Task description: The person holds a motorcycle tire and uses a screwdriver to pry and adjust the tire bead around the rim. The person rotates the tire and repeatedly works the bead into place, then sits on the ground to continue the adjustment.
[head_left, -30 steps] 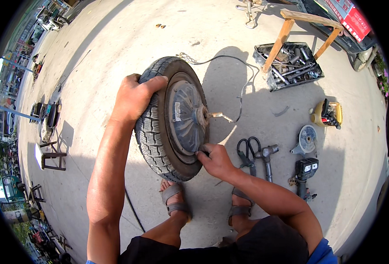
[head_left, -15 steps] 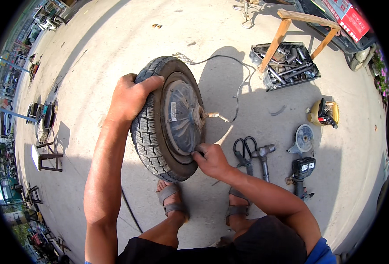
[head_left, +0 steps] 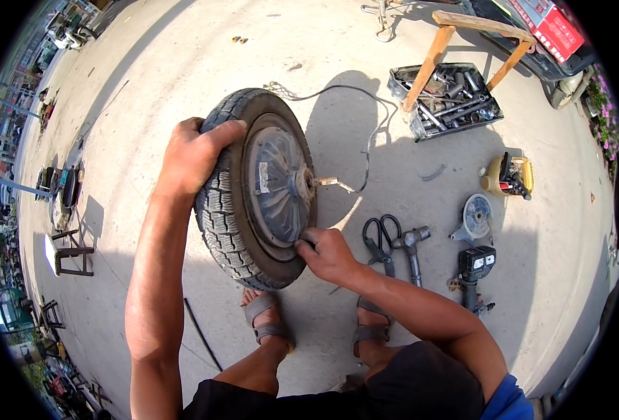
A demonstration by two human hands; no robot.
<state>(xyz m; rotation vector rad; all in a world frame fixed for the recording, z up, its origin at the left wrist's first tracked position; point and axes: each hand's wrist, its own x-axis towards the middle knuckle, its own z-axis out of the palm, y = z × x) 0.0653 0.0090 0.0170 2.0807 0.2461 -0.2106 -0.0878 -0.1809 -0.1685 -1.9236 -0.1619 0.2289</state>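
A hub motor wheel [head_left: 252,187] with a black, chunky-treaded tyre stands tilted in front of my feet, its grey ribbed hub cover facing right. My left hand [head_left: 196,155] is closed over the upper left of the tyre, thumb on the sidewall and fingers behind the tread. At the lower right edge of the hub cover, the fingers of my right hand [head_left: 327,255] are pinched together against the rim. Whatever lies between those fingertips is hidden. From the hub centre sticks out an axle [head_left: 325,181], and a dark cable [head_left: 369,150] loops over the ground.
Scissors [head_left: 381,245], a hammer [head_left: 413,253] and a cordless power tool [head_left: 474,273] lie to the right. Beyond them are a round metal cover [head_left: 476,218], a cut yellow container [head_left: 528,175] and a wood-handled tool box [head_left: 455,124]. A small stool [head_left: 71,252] stands left.
The whole scene sits slightly farther left in the picture, the wheel along with it. Both hands keep their places on the wheel.
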